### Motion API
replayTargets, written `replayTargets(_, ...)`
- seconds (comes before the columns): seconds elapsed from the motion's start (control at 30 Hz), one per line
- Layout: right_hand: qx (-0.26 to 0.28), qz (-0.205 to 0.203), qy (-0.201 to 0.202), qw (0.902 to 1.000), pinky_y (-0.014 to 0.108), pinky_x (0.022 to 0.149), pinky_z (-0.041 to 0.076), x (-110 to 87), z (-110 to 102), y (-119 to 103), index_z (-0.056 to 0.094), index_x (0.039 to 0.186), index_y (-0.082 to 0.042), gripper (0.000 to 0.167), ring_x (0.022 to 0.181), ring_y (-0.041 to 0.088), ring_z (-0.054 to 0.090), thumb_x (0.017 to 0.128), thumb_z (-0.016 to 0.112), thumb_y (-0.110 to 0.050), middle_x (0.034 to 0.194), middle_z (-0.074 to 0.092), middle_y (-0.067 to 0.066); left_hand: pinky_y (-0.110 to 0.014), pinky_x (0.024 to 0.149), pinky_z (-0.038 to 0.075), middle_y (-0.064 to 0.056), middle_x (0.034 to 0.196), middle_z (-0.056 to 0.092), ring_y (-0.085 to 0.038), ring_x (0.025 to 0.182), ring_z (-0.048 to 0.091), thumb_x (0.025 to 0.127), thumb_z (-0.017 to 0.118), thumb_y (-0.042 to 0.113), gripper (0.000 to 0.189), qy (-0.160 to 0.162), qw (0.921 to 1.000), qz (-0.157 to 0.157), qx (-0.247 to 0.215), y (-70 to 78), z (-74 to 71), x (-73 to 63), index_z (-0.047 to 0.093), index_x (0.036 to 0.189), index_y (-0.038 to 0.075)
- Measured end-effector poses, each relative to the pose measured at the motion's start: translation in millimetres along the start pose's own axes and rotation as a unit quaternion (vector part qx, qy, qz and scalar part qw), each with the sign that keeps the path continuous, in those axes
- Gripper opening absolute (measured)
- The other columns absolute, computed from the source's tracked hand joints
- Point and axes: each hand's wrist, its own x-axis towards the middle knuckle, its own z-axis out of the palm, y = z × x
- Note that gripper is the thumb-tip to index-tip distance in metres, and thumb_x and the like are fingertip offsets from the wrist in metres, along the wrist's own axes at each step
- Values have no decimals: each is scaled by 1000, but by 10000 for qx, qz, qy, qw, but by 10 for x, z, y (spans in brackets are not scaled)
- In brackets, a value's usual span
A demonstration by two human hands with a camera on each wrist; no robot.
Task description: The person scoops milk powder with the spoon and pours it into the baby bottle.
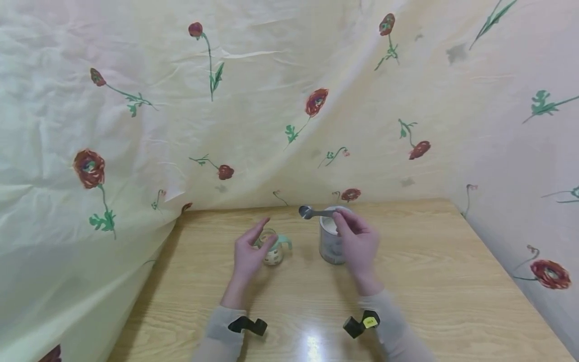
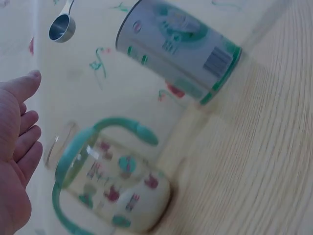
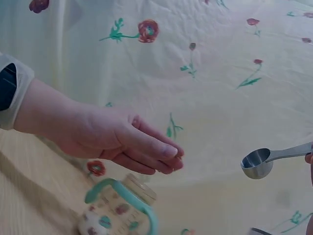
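Observation:
My right hand [image 1: 360, 245] pinches the handle of a metal measuring spoon [image 1: 318, 213], held level over the open grey tin [image 1: 332, 249]. The bowl of the spoon [image 3: 257, 166] points left, and its inside looks bare in the right wrist view. My left hand [image 1: 249, 254] hovers by a baby bottle [image 1: 273, 257] with green handles, thumb and fingers apart from each other and holding nothing. In the left wrist view the bottle [image 2: 115, 188] shows a printed pattern and a pale filling, its clear neck uncovered. The tin [image 2: 176, 51] stands to the bottle's right.
Both things stand on a light wooden table [image 1: 434, 281]. A cream cloth [image 1: 253, 110] with red flowers hangs behind the table and down its sides. The tin is near the table's back edge. Each wrist wears a dark camera strap.

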Motion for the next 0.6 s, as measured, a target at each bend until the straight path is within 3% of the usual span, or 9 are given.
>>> replayTargets(0.23,-301,-234,53,9993,16,60,58,117,-274,-7,80,103,7,12,65,8,68,95,81,-3,86,80,-7,-57,118,44,-8,151,62,-33,142,56,96,83,17,53,-215,9994,279,16,71,258,-1,66,145,7)
replayTargets(0.37,-592,-337,-28,9977,16,59,58,199,-427,4,81,104,5,11,66,7,68,95,81,-1,88,81,0,-59,115,47,-14,148,63,-36,139,58,95,84,17,53,-391,9983,413,155,85,442,11,67,144,7)
replayTargets(0.47,-900,-509,-123,9946,16,59,58,264,-518,16,82,104,4,11,65,4,68,93,81,3,90,81,11,-55,116,46,-12,151,61,-35,142,56,95,84,22,56,-583,9977,305,143,104,609,13,65,147,10)
replayTargets(0.6,-1425,-1033,-428,9835,12,62,57,321,-586,35,83,101,2,12,68,2,69,90,81,7,92,80,18,-48,120,42,-5,158,55,-32,146,51,96,84,28,64,-770,9968,-219,-13,94,837,-1,59,153,12)
